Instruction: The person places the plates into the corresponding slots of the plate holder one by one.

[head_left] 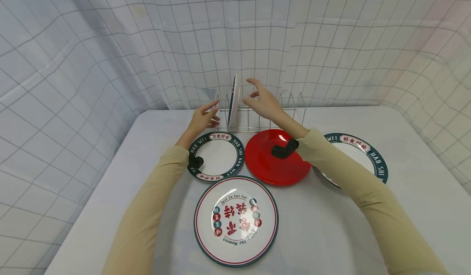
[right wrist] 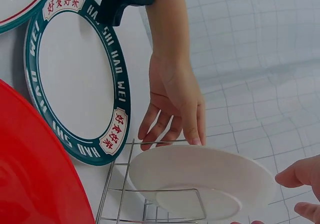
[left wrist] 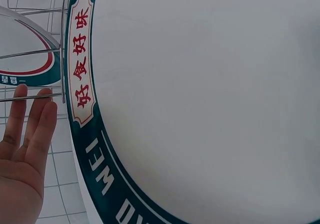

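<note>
A plate (head_left: 233,103) stands upright on edge in the left part of a wire rack (head_left: 254,130), its white back (right wrist: 200,176) facing the right wrist view. Beside the rack's left end is my left hand (head_left: 203,119), fingers extended and holding nothing; in the left wrist view its fingers (left wrist: 37,129) lie at a rack wire, contact hard to tell. My right hand (head_left: 265,104) hovers to the right of the plate, fingers parted and slightly bent, gripping nothing. A gap shows between it and the plate in the head view.
Before the rack lie a green-rimmed plate (head_left: 217,157), a red plate (head_left: 276,164) and, under my right forearm, another green-rimmed plate (head_left: 380,166). Nearer me is a white plate (head_left: 235,222) with red characters. A gridded cloth (head_left: 235,34) hangs behind the table (head_left: 331,234).
</note>
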The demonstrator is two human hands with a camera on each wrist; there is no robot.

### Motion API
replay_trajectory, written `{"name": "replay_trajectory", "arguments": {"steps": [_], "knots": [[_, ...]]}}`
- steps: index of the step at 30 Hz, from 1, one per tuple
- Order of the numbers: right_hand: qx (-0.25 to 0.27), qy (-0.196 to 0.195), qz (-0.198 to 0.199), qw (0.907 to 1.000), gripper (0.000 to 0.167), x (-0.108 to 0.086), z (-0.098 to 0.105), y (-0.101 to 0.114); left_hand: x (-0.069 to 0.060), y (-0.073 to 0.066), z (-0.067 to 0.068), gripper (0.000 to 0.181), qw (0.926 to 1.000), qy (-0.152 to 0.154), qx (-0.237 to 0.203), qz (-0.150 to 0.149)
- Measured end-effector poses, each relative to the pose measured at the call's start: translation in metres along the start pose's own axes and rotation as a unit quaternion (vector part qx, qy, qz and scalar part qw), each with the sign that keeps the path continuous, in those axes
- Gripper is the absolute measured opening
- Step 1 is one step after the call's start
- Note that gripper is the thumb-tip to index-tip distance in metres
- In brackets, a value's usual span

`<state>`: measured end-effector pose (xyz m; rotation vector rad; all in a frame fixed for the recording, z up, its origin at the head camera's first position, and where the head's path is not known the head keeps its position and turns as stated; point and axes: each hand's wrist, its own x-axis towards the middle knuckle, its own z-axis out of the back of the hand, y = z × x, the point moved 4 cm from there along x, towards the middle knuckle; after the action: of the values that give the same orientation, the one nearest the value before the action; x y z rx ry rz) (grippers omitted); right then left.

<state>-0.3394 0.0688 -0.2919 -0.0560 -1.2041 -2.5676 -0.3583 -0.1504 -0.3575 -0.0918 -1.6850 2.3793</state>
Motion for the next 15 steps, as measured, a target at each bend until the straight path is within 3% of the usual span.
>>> {"name": "replay_trajectory", "arguments": {"steps": [15], "knots": [[-0.016,0.008,0.028,0.9994,0.058,-0.053,0.013,-0.019,0.000,-0.001,0.000,0.046,0.9999,-0.001,0.007,0.007]]}}
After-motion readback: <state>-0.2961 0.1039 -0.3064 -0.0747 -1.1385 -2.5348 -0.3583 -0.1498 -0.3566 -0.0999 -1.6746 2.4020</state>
